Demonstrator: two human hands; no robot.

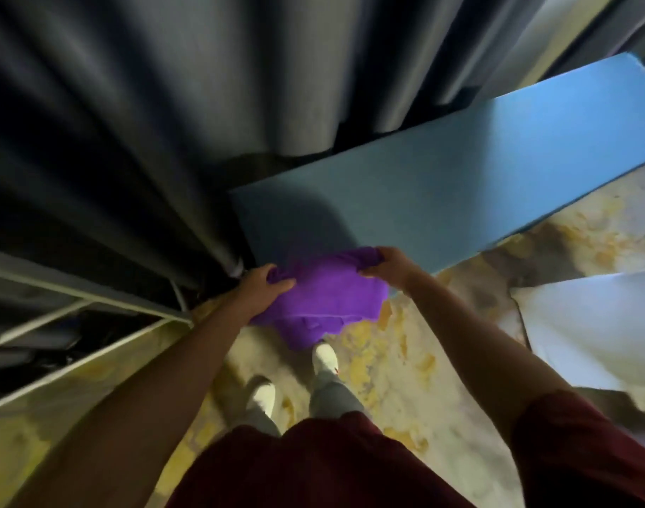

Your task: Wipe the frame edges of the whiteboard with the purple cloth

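Both hands grip the purple cloth [324, 298], one at each upper corner: the left hand [266, 287] has its fingers curled over the left corner with the thumb lying across the front of the fabric, and the right hand [387, 267] pinches the bunched right corner between thumb and fingers. Between them the cloth hangs loosely in front of the person, its lower folds drooping toward the floor above the feet. Its upper edge overlaps the near corner of a blue board [460, 185], a flat panel that slants away up and to the right; whether the cloth touches that board cannot be told. Dark grey curtains [167, 122] hang in heavy folds behind and to the left of the board. At the lower left stands a pale metal frame [93, 309] with dark items inside, too dim to make out. Beneath everything lies a marbled floor [405, 379] in cream and yellow, on which two light shoes [326, 357] show below grey trouser legs. A white sheet [599, 331] lies on the floor at the right edge. The person wears a dark red top [332, 467].
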